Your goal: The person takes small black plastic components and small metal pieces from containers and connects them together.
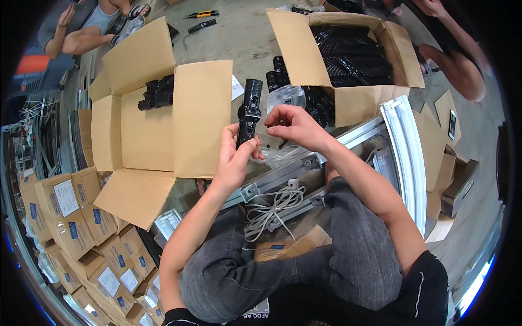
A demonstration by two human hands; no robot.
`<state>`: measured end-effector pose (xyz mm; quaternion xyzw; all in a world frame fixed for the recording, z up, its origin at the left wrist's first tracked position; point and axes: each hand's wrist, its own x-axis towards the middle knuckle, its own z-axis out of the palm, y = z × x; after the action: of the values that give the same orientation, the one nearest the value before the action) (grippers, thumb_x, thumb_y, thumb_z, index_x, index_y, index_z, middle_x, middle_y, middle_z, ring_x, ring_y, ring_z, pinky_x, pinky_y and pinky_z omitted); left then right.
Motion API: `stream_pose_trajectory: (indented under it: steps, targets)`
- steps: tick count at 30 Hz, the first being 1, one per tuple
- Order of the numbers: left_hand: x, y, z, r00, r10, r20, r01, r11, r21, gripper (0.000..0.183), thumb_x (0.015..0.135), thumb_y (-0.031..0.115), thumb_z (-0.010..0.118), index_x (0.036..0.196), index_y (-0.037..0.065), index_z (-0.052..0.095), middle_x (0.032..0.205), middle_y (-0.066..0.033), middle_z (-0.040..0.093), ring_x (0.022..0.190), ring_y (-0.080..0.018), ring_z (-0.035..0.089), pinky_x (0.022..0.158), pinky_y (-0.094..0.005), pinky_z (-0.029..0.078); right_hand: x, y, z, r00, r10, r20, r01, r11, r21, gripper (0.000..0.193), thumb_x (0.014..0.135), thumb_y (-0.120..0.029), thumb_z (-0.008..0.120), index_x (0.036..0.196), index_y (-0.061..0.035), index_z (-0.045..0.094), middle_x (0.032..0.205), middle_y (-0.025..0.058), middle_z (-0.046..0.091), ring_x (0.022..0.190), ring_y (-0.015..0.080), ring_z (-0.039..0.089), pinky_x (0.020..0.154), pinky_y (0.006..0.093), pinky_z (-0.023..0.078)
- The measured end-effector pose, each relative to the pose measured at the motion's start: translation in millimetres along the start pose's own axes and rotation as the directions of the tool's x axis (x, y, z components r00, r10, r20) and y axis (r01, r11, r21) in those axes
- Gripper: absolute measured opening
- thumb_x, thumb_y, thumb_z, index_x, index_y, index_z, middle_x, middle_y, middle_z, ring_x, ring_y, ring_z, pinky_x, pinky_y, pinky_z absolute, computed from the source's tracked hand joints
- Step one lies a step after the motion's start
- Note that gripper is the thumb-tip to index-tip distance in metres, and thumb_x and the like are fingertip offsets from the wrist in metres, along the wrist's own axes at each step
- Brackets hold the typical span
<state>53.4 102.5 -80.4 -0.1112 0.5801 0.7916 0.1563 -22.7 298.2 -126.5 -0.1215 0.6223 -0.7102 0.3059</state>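
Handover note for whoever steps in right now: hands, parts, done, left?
Left hand: grip closed round the lower end of a black plastic part, held upright.
Right hand: fingertips pinched beside the part, over a clear plastic bag; whether it holds anything is too small to tell.
Open box on the left: a few black parts inside.
Open box on the right: packed with black parts.
Done: a few parts sit in the left box. Left: the part in hand.

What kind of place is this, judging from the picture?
Probably a workshop or warehouse floor used for packing or assembly: open cardboard boxes full of black plastic parts, stacked small cartons, and a concrete floor.
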Motion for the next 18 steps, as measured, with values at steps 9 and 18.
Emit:
stream_pose_trajectory:
  steps: [9,18]
  targets:
    - [1,1,23,0.973,0.224,-0.06,-0.2,0.942,0.27,0.035,0.099,0.003,0.05,0.128,-0.001,0.032,0.102,-0.0089,0.055,0.083,-0.0124,0.056,0.076,-0.0299,0.051,-18,-48,30,0.953,-0.211,-0.217,0.175,0.969,-0.174,0.016,0.084,-0.007,0.074,0.095,-0.0017,0.064,0.079,-0.0028,0.06,0.065,0.0027,0.047,0.056,0.0219,0.041]
    - [1,-7,23,0.938,0.345,-0.042,-0.295,0.853,0.431,0.036,0.1,0.005,0.053,0.128,-0.002,0.033,0.102,-0.007,0.054,0.084,-0.0087,0.054,0.072,-0.0247,0.047,-24,-46,30,0.935,-0.274,-0.223,0.196,0.927,-0.319,0.016,0.082,-0.008,0.075,0.092,-0.0025,0.064,0.071,0.0005,0.058,0.058,0.0056,0.045,0.05,0.0252,0.038]
